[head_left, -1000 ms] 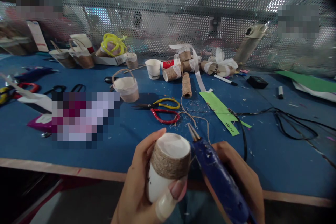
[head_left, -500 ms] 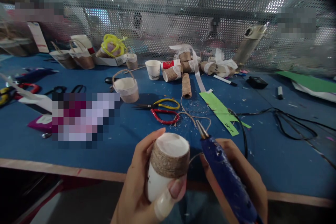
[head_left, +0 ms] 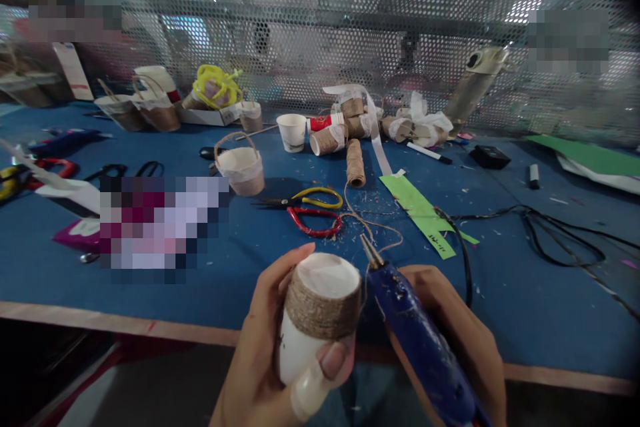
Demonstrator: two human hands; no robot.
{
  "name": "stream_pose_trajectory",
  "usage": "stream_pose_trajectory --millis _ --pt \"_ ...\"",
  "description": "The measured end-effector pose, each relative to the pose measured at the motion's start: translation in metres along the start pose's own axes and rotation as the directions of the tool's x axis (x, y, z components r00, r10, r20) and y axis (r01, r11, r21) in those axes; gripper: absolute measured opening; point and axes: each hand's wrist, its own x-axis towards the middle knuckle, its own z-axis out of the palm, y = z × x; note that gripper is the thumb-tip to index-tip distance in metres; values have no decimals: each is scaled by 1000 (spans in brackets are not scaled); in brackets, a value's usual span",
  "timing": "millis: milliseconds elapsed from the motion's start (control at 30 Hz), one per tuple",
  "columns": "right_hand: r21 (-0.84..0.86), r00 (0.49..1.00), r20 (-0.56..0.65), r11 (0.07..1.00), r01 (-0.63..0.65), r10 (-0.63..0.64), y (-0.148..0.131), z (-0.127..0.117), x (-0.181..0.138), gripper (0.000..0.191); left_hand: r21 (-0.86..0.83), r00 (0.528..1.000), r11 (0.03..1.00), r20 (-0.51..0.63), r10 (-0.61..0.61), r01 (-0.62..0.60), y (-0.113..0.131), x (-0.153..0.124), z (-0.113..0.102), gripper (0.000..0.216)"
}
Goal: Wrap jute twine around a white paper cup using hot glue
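My left hand (head_left: 270,340) is wrapped round a white paper cup (head_left: 300,353), its base facing up and tilted. Brown twine (head_left: 325,307) is wound in close rows about the upper part of that cup. Tape or a bandage covers part of my left thumb. In my right hand (head_left: 455,313) is a blue hot glue gun (head_left: 420,340), its metal tip pointing up and left, just right of the cup and apart from it. A loose strand of twine runs between the cup and the glue gun, leading back to a twine spool (head_left: 355,163).
Scissors with red and yellow handles (head_left: 313,210) lie beyond the cup. A small twine basket (head_left: 243,170) stands left of them. Green paper strips (head_left: 420,217) and a black cable (head_left: 530,213) lie to the right. Wrapped cups (head_left: 327,139) line the back by a perforated metal screen (head_left: 310,33).
The glue gun in my right hand has shifted left and slightly down, its tip nearer the cup. The loose twine strand has moved with it. My left hand and the cup stay nearly still.
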Motion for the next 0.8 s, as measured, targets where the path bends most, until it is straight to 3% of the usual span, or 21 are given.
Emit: stream_pose_trajectory --millis 167,367,667,800 --pt "-50 998 -26 997 55 -57 1 -2 1 22 7 1000 1000 4 7 -7 1 1 -1 77" --pt "48 999 42 999 22 -24 -2 -3 4 24 -52 1000 999 1 -8 8 3 1 0 73" --pt "241 980 29 950 -198 197 -9 6 3 35 -78 999 996 25 -35 37 4 0 1 72" --pt "295 969 10 925 -239 248 -9 8 3 41 -64 1000 998 18 -19 20 1 1 0 74"
